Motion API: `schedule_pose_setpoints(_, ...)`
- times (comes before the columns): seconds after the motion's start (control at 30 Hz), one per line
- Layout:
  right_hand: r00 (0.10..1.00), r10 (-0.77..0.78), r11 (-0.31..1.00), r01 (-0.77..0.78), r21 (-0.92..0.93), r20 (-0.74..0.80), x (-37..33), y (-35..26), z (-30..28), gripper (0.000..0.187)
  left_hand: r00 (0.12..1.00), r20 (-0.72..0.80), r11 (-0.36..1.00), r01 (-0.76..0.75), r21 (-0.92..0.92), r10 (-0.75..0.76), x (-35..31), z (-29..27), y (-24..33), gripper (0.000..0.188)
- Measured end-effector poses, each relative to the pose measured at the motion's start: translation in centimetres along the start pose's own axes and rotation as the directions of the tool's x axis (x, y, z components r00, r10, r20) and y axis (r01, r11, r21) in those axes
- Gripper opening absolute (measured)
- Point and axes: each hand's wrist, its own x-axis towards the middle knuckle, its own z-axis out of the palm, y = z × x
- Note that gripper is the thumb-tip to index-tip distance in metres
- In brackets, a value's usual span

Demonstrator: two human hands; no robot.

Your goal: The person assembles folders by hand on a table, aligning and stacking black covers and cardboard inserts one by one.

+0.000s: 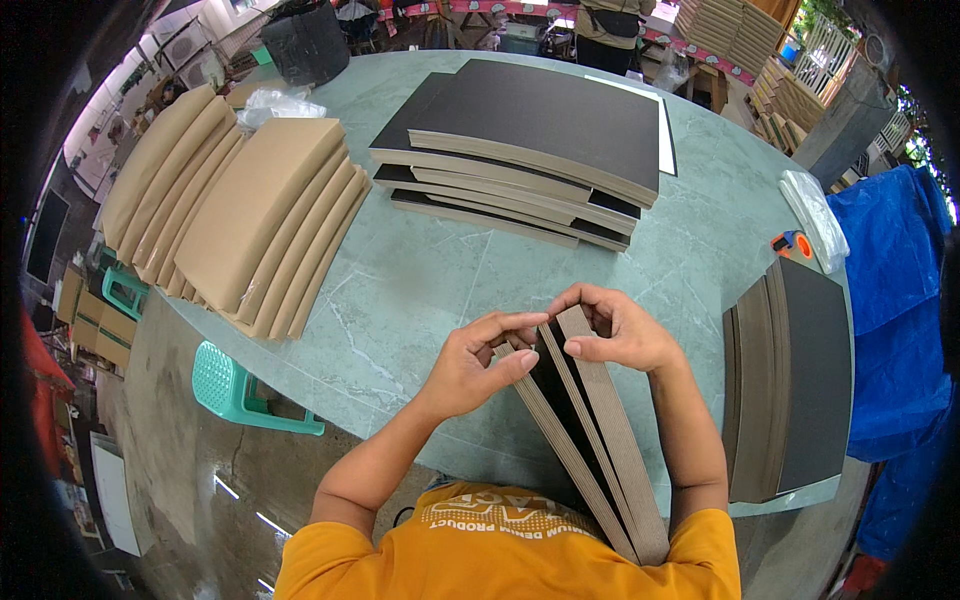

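In front of my body a bundle of black-faced grey boards (pixel 622 440) stands on edge, split into fanned sections that spread apart at the far end. My left hand (pixel 482 358) is closed on the left section, its thumb near the inner face and its fingers over the far corner. My right hand (pixel 625 328) grips the far end of the right section between thumb and curled fingers. The near ends of the boards meet against my orange shirt. Ahead lies a larger pile of black boards (pixel 560 120), stacked in uneven layers. At my right sits another stack of black boards (pixel 815 380).
Brown paper-wrapped packages (pixel 255 220) lean in rows on the left of the green marble-patterned table (pixel 400 290). A tape roll (pixel 800 243) and folded clear plastic (pixel 812 215) lie at the right edge. A green stool (pixel 225 385) stands left; blue tarpaulin (pixel 895 300) hangs right.
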Motion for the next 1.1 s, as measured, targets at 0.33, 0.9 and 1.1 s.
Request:
schedule_pose_setpoints(0.33,0.999,-0.02,0.998,0.018,0.062,0.027,0.0,-0.3,0.3,0.045,1.0,0.004,0.988,0.012,-0.156,-0.012,0.5,0.3,-0.2,0.035)
schedule_pose_setpoints(0.9,0.999,0.029,0.997,-0.031,0.064,0.037,-0.2,-1.1,0.3,0.044,1.0,0.003,0.994,-0.015,-0.107,0.015,0.6,0.6,-0.6,0.039)
schedule_pose_setpoints(1.1,0.997,0.027,0.989,-0.037,0.144,0.075,-0.2,-0.6,0.2,0.046,0.999,0.037,0.999,-0.031,0.04,0.03,0.8,0.4,-0.7,0.043)
